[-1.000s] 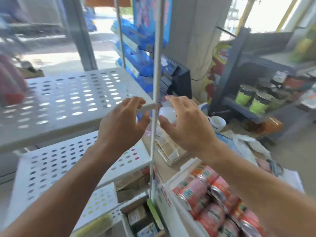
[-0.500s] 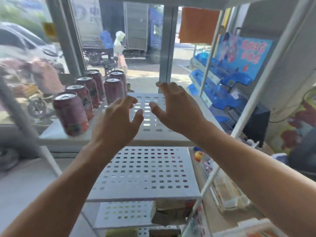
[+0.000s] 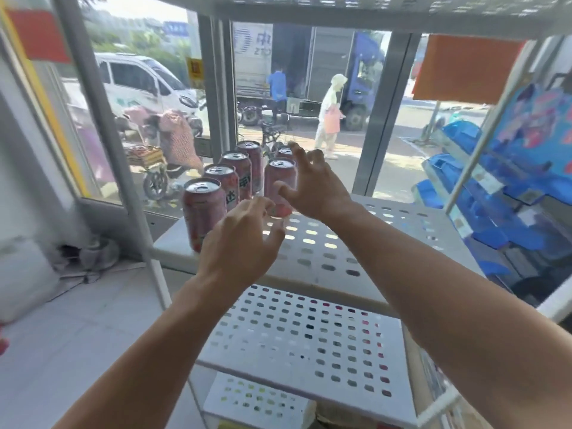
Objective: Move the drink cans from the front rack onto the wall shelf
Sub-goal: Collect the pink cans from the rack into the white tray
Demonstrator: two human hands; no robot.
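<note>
Perforated white metal shelf point(image 3: 387, 230), 6 cylindrical pink cans point(image 3: 204, 212), left hand point(image 3: 238, 246) and right hand point(image 3: 315, 187) fingers spread, empty

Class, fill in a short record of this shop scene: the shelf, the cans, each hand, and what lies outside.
shelf: white perforated metal shelf
cans: six red drink cans, upright, at its left end
left hand: open, near the front can, holding nothing
right hand: open, fingers spread beside a can
outside: white van beyond the glass
</note>
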